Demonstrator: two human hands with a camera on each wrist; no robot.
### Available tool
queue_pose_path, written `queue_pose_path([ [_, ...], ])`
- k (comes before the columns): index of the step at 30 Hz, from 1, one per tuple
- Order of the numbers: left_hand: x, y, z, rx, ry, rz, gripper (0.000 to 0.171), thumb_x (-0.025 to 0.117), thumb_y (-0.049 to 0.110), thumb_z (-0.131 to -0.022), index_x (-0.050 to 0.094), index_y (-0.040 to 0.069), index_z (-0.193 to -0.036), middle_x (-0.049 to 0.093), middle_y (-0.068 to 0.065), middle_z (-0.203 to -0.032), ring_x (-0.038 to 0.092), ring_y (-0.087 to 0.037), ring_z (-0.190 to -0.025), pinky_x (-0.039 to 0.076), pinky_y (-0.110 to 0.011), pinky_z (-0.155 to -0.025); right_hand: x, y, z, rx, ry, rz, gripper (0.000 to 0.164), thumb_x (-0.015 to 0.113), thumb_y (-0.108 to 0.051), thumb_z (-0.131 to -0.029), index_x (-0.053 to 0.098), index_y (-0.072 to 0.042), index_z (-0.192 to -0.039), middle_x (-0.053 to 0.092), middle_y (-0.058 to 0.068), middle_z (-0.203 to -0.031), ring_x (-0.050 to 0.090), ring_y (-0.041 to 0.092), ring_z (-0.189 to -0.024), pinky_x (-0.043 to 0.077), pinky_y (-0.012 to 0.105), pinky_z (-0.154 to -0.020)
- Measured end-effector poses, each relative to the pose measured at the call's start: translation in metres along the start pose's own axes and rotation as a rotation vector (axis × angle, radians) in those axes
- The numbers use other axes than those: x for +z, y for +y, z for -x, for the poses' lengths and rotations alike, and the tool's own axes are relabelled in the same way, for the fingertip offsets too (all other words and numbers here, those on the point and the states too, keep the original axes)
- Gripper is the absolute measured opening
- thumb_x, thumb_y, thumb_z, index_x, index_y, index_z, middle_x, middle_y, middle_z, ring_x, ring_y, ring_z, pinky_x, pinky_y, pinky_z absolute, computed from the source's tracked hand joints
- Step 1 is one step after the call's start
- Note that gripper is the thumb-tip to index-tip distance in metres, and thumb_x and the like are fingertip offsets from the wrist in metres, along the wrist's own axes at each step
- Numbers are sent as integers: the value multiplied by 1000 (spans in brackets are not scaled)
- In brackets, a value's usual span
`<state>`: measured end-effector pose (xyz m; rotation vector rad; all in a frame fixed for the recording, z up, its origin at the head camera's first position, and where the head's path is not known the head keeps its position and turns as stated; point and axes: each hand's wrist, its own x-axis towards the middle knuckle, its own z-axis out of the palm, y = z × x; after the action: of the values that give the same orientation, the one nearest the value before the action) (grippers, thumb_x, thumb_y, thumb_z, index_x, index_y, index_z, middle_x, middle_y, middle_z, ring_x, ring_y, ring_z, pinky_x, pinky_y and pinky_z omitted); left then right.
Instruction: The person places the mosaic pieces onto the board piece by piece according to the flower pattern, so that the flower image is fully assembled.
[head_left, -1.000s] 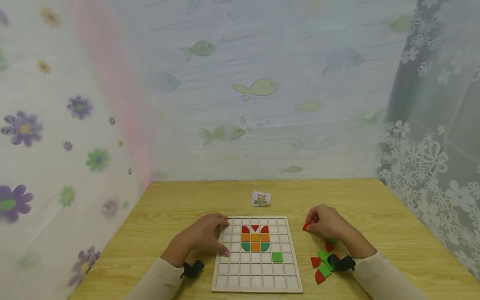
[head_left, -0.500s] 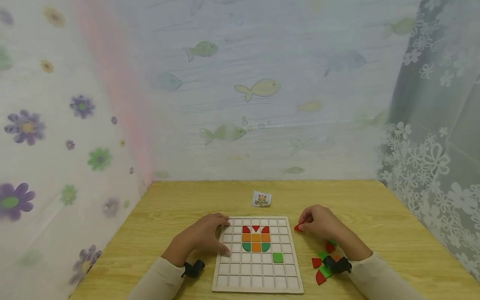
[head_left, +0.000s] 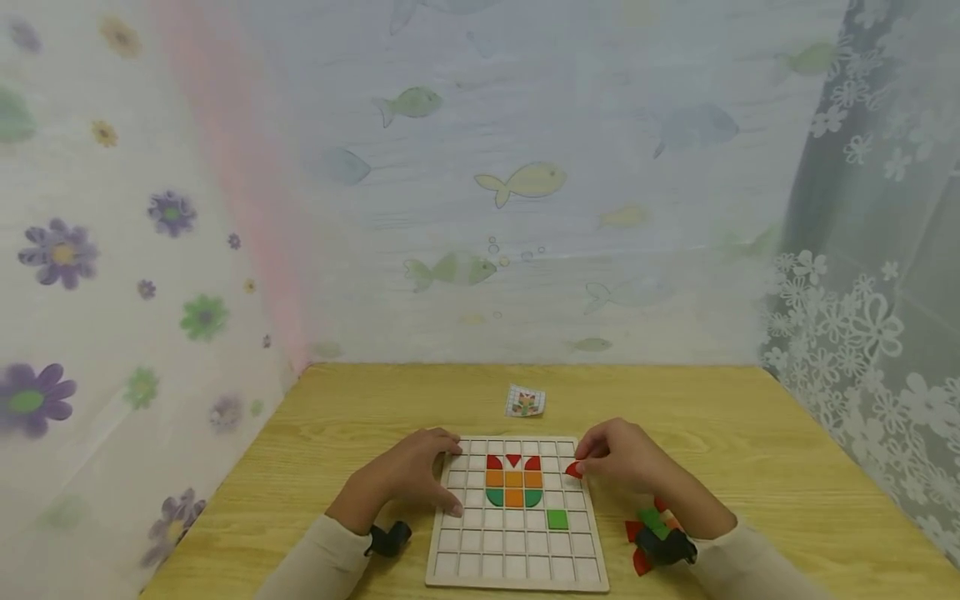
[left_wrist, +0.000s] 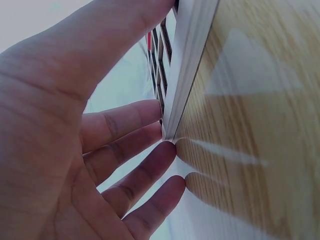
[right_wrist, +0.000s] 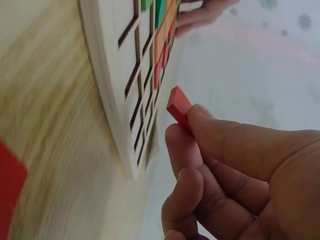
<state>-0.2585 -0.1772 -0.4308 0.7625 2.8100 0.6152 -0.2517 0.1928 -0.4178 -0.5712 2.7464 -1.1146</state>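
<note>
A pale wooden grid board (head_left: 517,582) lies on the table. My left hand (head_left: 408,477) rests along its left edge, thumb and fingers spread; in the left wrist view the fingertips (left_wrist: 167,150) meet the board's side. Between thumb and fingertips my right hand (head_left: 626,458) pinches a red tile (head_left: 574,470) with a curved side, over the board's right edge. Set in the grid are red tiles (head_left: 495,462) at the top, orange tiles (head_left: 513,479) below them, and dark green rounded tiles (head_left: 533,497). A light green square tile (head_left: 557,519) sits apart, lower right.
Loose green tiles (head_left: 654,522) and red tiles (head_left: 642,562) lie right of the board, partly hidden under my right wrist. A small pattern card (head_left: 525,402) lies behind the board. Patterned curtains (head_left: 450,208) surround the table (head_left: 390,392) at the back and sides.
My right hand has moved left with the red tile, from the table beside the board to over its right edge. The left hand stays at the board's left edge.
</note>
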Motion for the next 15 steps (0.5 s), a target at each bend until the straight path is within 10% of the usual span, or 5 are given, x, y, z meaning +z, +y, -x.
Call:
queue_pose_path([
  [15,3,-1,-1,-4,-2,-19,91,90,62,-69,63,15,-142,51,-4,-156,42,-33,-148,40,-56,-117,17,-14,2,-54,-72,-69,6,81,-19,-91,78,-18,-86,74,-6,-83,65,15,-77,54,30,-68],
])
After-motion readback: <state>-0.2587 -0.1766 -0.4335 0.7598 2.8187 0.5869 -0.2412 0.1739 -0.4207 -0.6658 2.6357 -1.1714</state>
